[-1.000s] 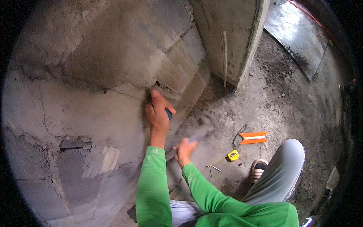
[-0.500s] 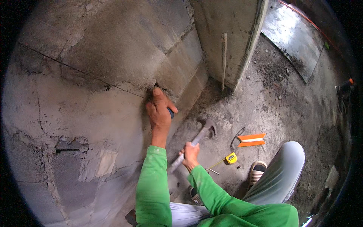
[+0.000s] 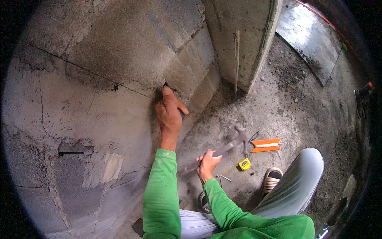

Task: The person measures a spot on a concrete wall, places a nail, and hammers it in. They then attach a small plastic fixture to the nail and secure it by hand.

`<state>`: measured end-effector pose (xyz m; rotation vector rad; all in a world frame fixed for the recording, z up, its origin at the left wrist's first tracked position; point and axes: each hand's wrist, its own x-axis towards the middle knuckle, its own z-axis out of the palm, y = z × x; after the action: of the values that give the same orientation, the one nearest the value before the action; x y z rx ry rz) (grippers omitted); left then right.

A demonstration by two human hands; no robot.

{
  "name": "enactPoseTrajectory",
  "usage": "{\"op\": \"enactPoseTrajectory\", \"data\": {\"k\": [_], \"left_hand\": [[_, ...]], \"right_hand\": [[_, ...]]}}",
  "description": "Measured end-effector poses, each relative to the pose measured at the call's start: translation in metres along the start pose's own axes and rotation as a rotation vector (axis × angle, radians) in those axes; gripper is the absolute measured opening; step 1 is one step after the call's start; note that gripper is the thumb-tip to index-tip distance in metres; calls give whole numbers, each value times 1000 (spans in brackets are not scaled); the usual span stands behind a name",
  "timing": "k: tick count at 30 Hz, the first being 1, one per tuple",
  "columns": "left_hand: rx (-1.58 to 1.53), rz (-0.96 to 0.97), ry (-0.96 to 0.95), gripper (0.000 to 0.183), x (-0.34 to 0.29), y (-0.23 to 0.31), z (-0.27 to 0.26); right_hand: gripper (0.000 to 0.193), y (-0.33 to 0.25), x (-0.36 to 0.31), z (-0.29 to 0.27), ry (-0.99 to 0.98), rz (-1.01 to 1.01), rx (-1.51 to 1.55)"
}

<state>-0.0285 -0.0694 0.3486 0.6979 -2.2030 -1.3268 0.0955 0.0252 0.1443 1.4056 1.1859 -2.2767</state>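
My left hand (image 3: 170, 113) is pressed to the rough block wall (image 3: 115, 95), its fingers wrapped round a dark blue object (image 3: 182, 114). Only one end of that object shows; the rest is hidden in my palm and against the wall. By my thumb the wall has a small dark broken hole (image 3: 166, 84). A claw hammer (image 3: 227, 148), smeared by motion, is gripped in my right hand (image 3: 207, 162) over the floor. Its head is apart from the wall and from my left hand.
Near my foot lie a yellow tape measure (image 3: 244, 164), an orange line winder (image 3: 266, 145) and a thin metal piece (image 3: 226, 178). A concrete column (image 3: 242, 24) stands ahead, with a thin rod (image 3: 236, 59) upright before it. A metal sheet (image 3: 308, 38) lies at the far right.
My right hand has swung the hammer to the right, away from the wall, its head now beside the line winder. My left hand keeps its place and grip at the wall.
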Motion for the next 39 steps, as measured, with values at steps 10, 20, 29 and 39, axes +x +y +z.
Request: {"op": "enactPoseTrajectory", "data": {"k": [10,20,29,39], "left_hand": [[-100,-10,-8,82,4,-5,3],[-24,37,-48,79,1,-4,6],[-208,85,-1,69,-2,-6,5],[-273,45,124,58,-37,-30,12]], "right_hand": [[20,-3,2,3,-225,-23,-135],[38,5,18,-29,-311,67,-336],[34,-180,60,-113,-586,-873,-1568],[22,-293,153,-91,-383,-1264,-1784]]}}
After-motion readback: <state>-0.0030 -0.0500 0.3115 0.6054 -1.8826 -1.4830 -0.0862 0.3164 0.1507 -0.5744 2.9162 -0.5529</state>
